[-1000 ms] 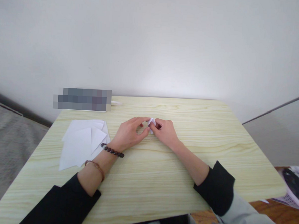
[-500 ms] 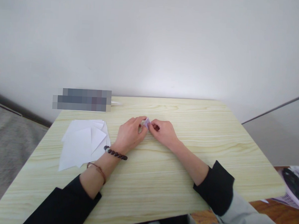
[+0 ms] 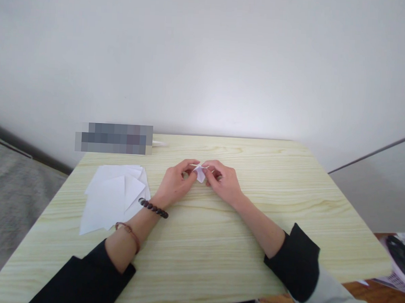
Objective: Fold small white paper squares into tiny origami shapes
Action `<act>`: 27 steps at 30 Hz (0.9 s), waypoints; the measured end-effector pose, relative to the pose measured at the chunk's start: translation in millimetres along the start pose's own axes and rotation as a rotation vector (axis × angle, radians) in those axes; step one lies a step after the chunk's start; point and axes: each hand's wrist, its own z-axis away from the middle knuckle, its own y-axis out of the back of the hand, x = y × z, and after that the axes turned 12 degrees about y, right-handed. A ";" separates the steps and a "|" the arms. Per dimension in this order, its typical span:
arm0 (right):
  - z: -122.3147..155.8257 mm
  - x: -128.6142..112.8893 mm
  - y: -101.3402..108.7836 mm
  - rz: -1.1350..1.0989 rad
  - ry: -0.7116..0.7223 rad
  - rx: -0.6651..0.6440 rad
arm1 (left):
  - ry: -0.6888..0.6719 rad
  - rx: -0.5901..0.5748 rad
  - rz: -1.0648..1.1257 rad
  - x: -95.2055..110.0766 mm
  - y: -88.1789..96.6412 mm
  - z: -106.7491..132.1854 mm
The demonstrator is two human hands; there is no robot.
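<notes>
A small folded piece of white paper (image 3: 199, 173) is held between both hands above the middle of a light wooden table (image 3: 204, 242). My left hand (image 3: 174, 182) pinches its left side with thumb and forefinger; a dark bead bracelet and a brown cord sit on that wrist. My right hand (image 3: 223, 180) pinches the paper's right side with fingers curled. Both forearms rest on the tabletop in black sleeves.
A loose stack of white paper sheets (image 3: 113, 196) lies on the table's left part. A blurred-out object (image 3: 114, 138) sits at the far left edge against the white wall. At the right, below the table, lies a basket (image 3: 400, 266) on a wooden floor.
The small paper has turned in my fingers and now points downward between the hands. Both hands stay together at the table's middle; the view has shifted slightly.
</notes>
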 end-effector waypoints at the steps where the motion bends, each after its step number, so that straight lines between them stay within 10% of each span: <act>1: 0.0 -0.2 0.3 -0.019 -0.004 0.010 | 0.014 -0.027 0.047 0.8 1.5 -0.3; 27: -1.3 3.8 4.7 0.217 0.355 0.186 | 0.089 -0.152 0.172 4.9 10.7 -3.2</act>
